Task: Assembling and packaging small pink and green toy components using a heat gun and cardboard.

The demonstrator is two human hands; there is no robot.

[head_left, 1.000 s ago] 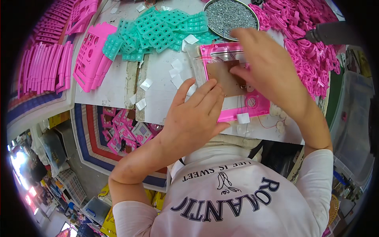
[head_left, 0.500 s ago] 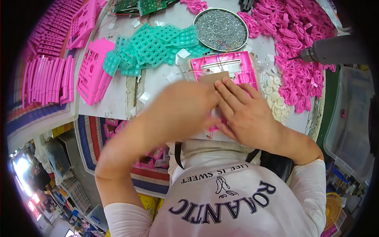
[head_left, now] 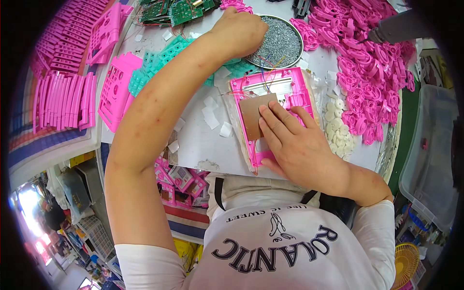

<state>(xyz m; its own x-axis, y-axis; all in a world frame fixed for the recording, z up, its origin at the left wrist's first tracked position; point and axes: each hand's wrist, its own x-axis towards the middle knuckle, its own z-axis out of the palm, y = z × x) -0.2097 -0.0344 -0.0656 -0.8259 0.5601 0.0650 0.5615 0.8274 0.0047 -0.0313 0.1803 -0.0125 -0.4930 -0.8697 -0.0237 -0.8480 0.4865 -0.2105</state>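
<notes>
My right hand [head_left: 302,140] lies with its fingers stretched out over a brown rectangular board [head_left: 256,108]. The board rests in a pink plastic casing [head_left: 306,92] that has thin coloured wires and a pale strip inside. Further off, my left hand [head_left: 240,33] is over the left rim of a round tin of small grey screws [head_left: 282,41]. Its fingers are curled together; their tips, and anything between them, are hidden.
Teal button pads [head_left: 150,67] lie under and beside my left forearm. Green circuit boards [head_left: 186,12] are at the back. Pink ring parts [head_left: 360,87] and white discs [head_left: 337,130] heap at right, below a dark power tool [head_left: 398,26]. Pink panels [head_left: 116,87] stack at left.
My left hand has moved from above the casing, away from me to the screw tin. The brown board shows more fully now. My right hand stays over the casing.
</notes>
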